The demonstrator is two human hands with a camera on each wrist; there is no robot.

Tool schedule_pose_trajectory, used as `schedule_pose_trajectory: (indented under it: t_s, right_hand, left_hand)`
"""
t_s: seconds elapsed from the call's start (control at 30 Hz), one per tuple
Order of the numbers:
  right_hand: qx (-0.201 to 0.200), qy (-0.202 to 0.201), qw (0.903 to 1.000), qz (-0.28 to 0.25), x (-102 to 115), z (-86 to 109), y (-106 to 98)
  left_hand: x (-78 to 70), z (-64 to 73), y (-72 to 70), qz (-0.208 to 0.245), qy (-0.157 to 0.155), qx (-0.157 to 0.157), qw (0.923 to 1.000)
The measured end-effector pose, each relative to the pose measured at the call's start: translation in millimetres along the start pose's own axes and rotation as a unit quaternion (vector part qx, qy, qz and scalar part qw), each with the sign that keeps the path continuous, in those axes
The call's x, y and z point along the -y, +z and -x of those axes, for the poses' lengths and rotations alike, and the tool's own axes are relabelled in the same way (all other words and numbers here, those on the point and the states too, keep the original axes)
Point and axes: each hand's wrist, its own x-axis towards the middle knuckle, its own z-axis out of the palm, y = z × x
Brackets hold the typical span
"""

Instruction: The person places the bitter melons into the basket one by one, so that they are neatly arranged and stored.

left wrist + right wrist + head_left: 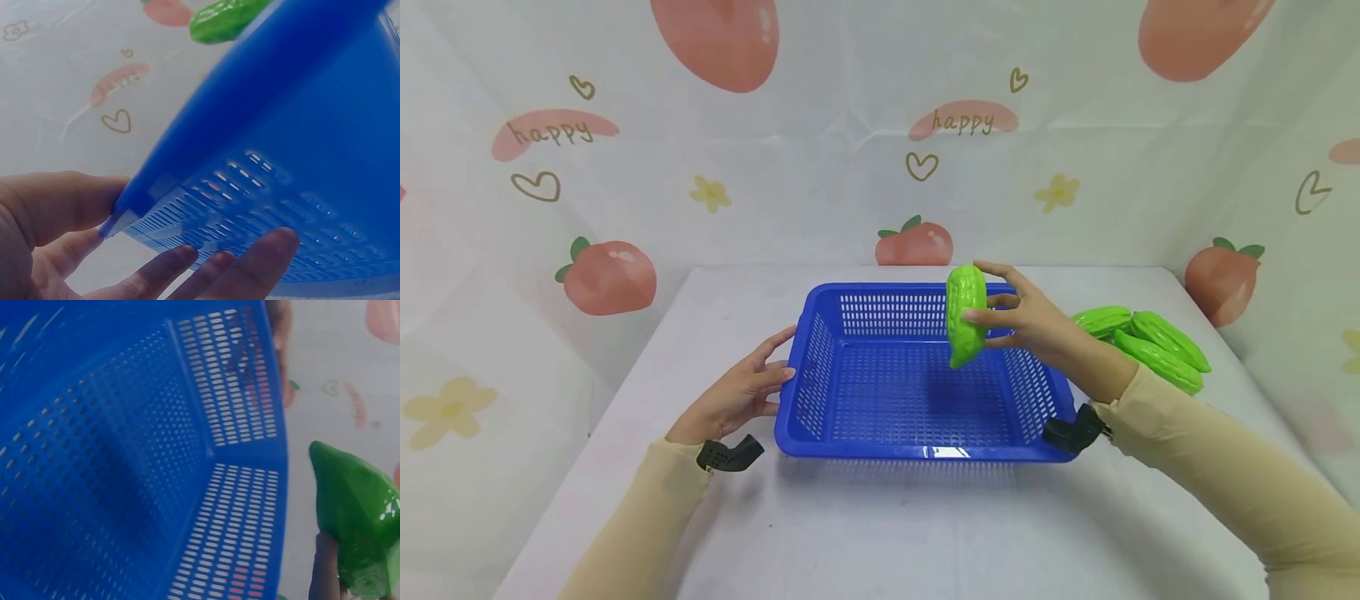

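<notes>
A green toy bitter melon (966,312), lumpy and shiny, hangs upright over the right part of a blue plastic basket (917,452). My right hand (1037,325) grips it from the right, between thumb and fingers. In the right wrist view the bitter melon (356,512) shows beyond the basket rim (275,456), with a fingertip against it. At the basket's left side my left hand (741,392) holds the rim. The left wrist view has its thumb (81,203) at the rim's edge and the other fingers (250,269) along the slotted outer wall. Inside, the basket holds nothing.
Several more green bitter melons (1161,350) lie in a pile on the white-covered table (865,533), right of the basket and partly behind the right forearm. A printed cloth (820,150) with peaches and hearts hangs behind the table.
</notes>
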Motion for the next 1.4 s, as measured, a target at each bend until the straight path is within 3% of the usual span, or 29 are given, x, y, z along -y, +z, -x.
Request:
schedule_pose_trajectory:
  t_s: [0.37, 1.1, 1.4]
  right_hand:
    - [0.022, 0.044, 0.9988, -0.003, -4, -18.0, 26]
    - [0.037, 0.081, 0.9945, -0.056, -23, -57.1, 78]
    - [0.05, 0.116, 0.9909, -0.047, -34, -72.5, 95]
  left_hand:
    - [-0.7, 0.4, 1.1, 0.0, -0.001, -0.002, 1.0]
    - [-0.2, -1.5, 0.6, -0.004, -0.008, -0.001, 1.0]
    - [-1.2, 0.0, -0.6, -0.002, -0.008, 0.001, 1.0]
